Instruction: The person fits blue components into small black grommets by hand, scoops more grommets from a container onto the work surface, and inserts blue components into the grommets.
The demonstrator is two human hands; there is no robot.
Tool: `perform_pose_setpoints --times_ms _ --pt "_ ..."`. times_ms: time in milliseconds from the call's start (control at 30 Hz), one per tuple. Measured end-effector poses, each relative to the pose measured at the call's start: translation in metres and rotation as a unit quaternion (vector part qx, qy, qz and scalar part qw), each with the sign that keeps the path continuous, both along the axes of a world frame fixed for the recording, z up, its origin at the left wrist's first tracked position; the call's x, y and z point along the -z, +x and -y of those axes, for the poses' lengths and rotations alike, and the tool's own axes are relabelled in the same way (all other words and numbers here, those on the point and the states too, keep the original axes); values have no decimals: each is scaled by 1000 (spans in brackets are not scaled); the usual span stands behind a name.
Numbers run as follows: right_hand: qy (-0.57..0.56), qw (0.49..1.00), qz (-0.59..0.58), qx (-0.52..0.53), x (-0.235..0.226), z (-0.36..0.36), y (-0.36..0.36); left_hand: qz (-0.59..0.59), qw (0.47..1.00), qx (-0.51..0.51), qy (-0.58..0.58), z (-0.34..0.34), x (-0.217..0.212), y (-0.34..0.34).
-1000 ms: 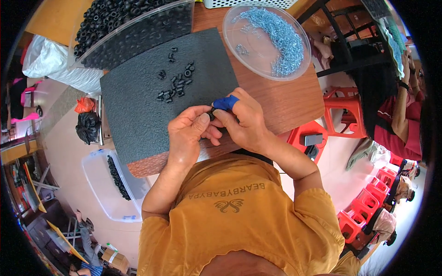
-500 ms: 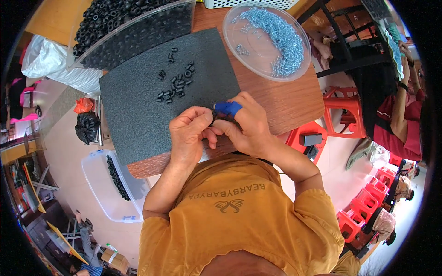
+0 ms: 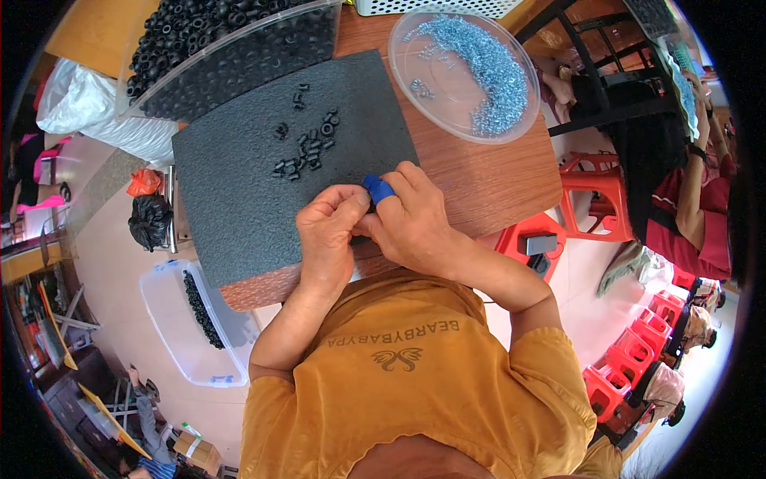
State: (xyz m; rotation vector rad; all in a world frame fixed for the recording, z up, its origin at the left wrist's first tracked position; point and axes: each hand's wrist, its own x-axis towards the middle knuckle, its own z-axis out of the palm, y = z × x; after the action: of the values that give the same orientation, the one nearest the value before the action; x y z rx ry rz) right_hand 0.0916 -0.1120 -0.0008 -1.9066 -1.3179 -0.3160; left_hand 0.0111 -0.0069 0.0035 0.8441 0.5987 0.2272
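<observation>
"What's going on at the table (image 3: pixel 499 185) there?"

"Close fingertip work, by the look of it. The left hand (image 3: pixel 329 227) has thumb and forefinger pinched on a small dark piece (image 3: pixel 371 207), right at the near edge of the mat (image 3: pixel 231 184)."

"And the right hand (image 3: pixel 415 214)?"

"Fingers bent in against the same spot, the blue wrap (image 3: pixel 378 189) on one finger almost touching the left fingertips. I can't tell from here whether it grips the piece or only presses on it."

"So which step is this?"

"I'd call it handling one single piece, both hands on it. Any move from here calls, I think, for a firm left pinch and small, exact pressure from the right."

"Anything in the way?"

"Mostly the hands themselves; they hide nearly all of the piece. The loose black pieces (image 3: pixel 311 150) lie on the mat just beyond the fingers, apart from them."

"What else is around?"

"The clear bin (image 3: pixel 255 64) full of black parts stands at the mat's far side. To the right of the mat sits the round clear tray (image 3: pixel 447 105) with shiny bluish bits (image 3: pixel 495 72) in it. Past the table's right edge there's a red stool (image 3: pixel 598 195), so an elbow swung wide could meet it. On the floor to the left lies another clear tub (image 3: pixel 171 339)."
</observation>
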Motion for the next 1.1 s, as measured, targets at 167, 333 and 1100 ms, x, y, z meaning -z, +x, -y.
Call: perform_pose_setpoints --times_ms 167,333,1100 --pt "-27 999 25 -15 2 2 2 11 999 28 -43 -3 0 -2" --pt "-21 1000 13 -13 3 1 4 -7 997 41 -70 -5 -2 -1" --pt "-36 986 142 -83 11 4 10 -67 976 89 187 9 10 -6"
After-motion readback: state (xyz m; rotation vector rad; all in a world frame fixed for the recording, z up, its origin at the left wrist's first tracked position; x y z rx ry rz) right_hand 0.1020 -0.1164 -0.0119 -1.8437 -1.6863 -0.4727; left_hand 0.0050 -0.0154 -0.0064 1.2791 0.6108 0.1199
